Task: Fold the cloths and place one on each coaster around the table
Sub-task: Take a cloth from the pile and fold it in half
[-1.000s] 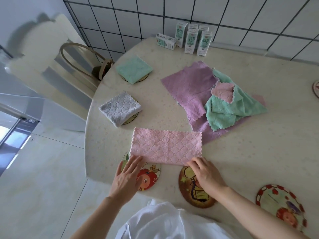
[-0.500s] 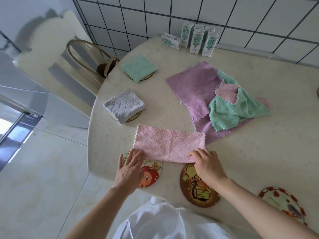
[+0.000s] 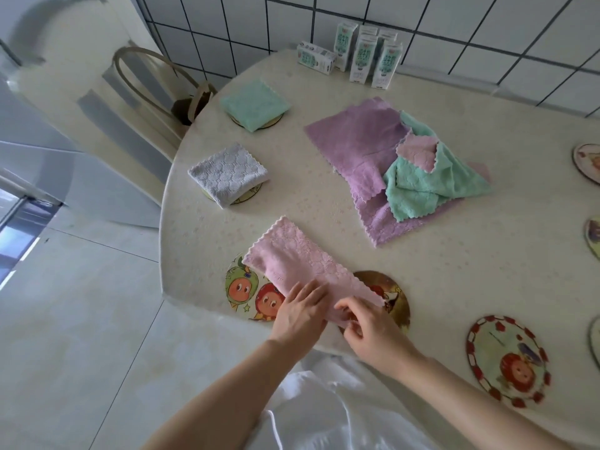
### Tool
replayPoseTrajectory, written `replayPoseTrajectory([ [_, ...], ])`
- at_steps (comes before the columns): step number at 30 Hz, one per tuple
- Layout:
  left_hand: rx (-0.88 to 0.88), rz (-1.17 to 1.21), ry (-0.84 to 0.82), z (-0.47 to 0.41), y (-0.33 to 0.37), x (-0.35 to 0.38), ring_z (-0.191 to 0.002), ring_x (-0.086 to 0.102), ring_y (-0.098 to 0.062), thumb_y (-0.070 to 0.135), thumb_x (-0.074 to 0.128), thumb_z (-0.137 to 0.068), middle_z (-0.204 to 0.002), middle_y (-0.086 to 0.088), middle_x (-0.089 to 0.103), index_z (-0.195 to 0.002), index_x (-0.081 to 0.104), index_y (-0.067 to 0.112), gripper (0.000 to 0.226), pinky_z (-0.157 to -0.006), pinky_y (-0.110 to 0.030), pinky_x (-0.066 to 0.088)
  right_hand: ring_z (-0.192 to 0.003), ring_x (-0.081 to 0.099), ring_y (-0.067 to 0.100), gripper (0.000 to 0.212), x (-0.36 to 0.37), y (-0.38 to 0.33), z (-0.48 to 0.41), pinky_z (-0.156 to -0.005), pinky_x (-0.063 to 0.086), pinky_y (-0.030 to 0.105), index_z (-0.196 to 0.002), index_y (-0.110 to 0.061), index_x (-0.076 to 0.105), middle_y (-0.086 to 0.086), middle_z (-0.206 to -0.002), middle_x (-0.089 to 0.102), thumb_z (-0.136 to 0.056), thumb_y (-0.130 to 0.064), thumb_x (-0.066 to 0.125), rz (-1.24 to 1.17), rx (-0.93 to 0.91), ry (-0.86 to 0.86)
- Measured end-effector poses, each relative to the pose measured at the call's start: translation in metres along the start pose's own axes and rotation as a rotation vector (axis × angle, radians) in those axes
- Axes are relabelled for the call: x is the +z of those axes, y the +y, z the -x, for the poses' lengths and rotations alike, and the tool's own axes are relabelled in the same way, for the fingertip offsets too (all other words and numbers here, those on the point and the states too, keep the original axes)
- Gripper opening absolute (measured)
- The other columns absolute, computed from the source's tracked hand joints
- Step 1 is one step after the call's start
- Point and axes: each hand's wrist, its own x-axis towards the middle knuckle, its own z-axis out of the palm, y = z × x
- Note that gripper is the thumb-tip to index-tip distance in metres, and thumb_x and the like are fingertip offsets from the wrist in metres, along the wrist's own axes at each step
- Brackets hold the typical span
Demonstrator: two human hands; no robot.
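Observation:
A pink cloth (image 3: 298, 258), folded into a long strip, lies slanted at the table's near edge across two cartoon coasters (image 3: 246, 287) (image 3: 394, 295). My left hand (image 3: 300, 315) rests on its near end with straight fingers. My right hand (image 3: 368, 328) pinches that same near end with curled fingers. A folded green cloth (image 3: 255, 103) and a folded white cloth (image 3: 227, 173) each sit on a coaster at the left. A loose pile of purple (image 3: 360, 141), green (image 3: 418, 183) and pink (image 3: 417, 152) cloths lies mid-table.
A bare red-rimmed coaster (image 3: 506, 360) sits at the near right, more coasters (image 3: 589, 162) at the right edge. Several milk cartons (image 3: 363, 56) stand by the tiled wall. A chair (image 3: 107, 92) stands left of the table (image 3: 454, 254).
The pink strip has swung from lying crosswise to slanting toward me. Both hands came together at its near end, the right now pinching it.

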Motion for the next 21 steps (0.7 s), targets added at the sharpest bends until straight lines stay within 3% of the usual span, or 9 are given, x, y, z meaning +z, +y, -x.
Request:
replayPoseTrajectory([
  [3, 0.042, 0.073, -0.010, 0.016, 0.002, 0.003, -0.122, 0.054, -0.018, 0.027, 0.070, -0.076, -0.121, 0.003, 0.066, -0.117, 0.066, 0.020, 0.042, -0.103, -0.038, 0.043, -0.081, 0.051, -0.005, 0.012, -0.001, 0.001, 0.005, -0.073, 0.040, 0.007, -0.099, -0.017, 0.061, -0.007, -0.092, 0.063, -0.090, -0.016, 0.053, -0.035, -0.011, 0.036],
  [6, 0.110, 0.201, -0.069, 0.028, 0.003, 0.005, -0.126, 0.051, -0.018, 0.030, 0.065, -0.083, -0.129, 0.002, 0.061, -0.125, 0.060, 0.020, 0.044, -0.108, -0.037, 0.039, -0.092, 0.055, -0.001, 0.018, -0.004, 0.014, 0.006, -0.079, 0.044, 0.012, -0.108, -0.017, 0.062, -0.006, -0.104, 0.063, -0.093, -0.014, 0.051, 0.062, 0.004, 0.086],
  [8, 0.119, 0.281, -0.106, 0.033, 0.003, 0.004, -0.130, 0.047, -0.018, 0.035, 0.054, -0.088, -0.135, 0.002, 0.057, -0.129, 0.057, 0.021, 0.043, -0.111, -0.038, 0.034, -0.111, 0.054, 0.010, 0.034, -0.004, 0.026, 0.004, -0.090, 0.048, 0.025, -0.123, -0.018, 0.057, -0.005, -0.121, 0.057, -0.092, -0.006, 0.049, 0.191, -0.016, 0.025],
  [10, 0.110, 0.331, -0.117, 0.039, 0.001, 0.002, -0.133, 0.043, -0.016, 0.036, 0.048, -0.089, -0.138, 0.003, 0.053, -0.132, 0.055, 0.022, 0.045, -0.113, -0.038, 0.032, -0.127, 0.044, 0.014, 0.056, -0.002, 0.040, -0.001, -0.102, 0.043, 0.032, -0.135, -0.020, 0.048, -0.003, -0.139, 0.047, -0.085, 0.002, 0.057, 0.317, -0.087, -0.118],
  [13, 0.073, 0.335, -0.080, 0.047, -0.002, -0.004, -0.133, 0.043, -0.015, 0.033, 0.052, -0.089, -0.138, 0.003, 0.054, -0.131, 0.056, 0.022, 0.043, -0.114, -0.036, 0.029, -0.140, 0.024, 0.012, 0.088, -0.003, 0.054, -0.011, -0.113, 0.030, 0.035, -0.146, -0.028, 0.027, -0.009, -0.154, 0.024, -0.076, 0.010, 0.063, 0.471, -0.189, -0.356],
  [15, 0.020, 0.284, -0.029, 0.051, -0.003, -0.005, -0.130, 0.047, -0.020, 0.033, 0.054, -0.088, -0.134, 0.001, 0.057, -0.128, 0.059, 0.021, 0.042, -0.112, -0.039, 0.032, -0.140, 0.021, 0.009, 0.101, -0.009, 0.059, -0.020, -0.113, 0.029, 0.035, -0.148, -0.029, 0.019, -0.013, -0.154, 0.018, -0.069, 0.012, 0.066, 0.533, -0.240, -0.447],
  [18, -0.114, 0.316, 0.016, 0.058, -0.002, -0.006, -0.123, 0.054, -0.020, 0.027, 0.056, -0.089, -0.129, 0.000, 0.061, -0.127, 0.060, 0.020, 0.040, -0.104, -0.038, 0.044, -0.132, 0.038, 0.018, 0.090, -0.015, 0.067, -0.033, -0.102, 0.041, 0.037, -0.144, -0.028, 0.029, -0.006, -0.148, 0.034, -0.070, 0.013, 0.059, 0.582, -0.384, -0.406],
  [21, -0.201, 0.374, 0.022, 0.064, 0.002, -0.008, -0.116, 0.059, -0.015, 0.030, 0.054, -0.091, -0.127, 0.002, 0.062, -0.128, 0.060, 0.022, 0.039, -0.100, -0.030, 0.047, -0.119, 0.051, 0.021, 0.081, -0.015, 0.076, -0.044, -0.093, 0.049, 0.037, -0.137, -0.027, 0.040, -0.005, -0.136, 0.050, -0.068, 0.011, 0.059, 0.573, -0.482, -0.377],
])
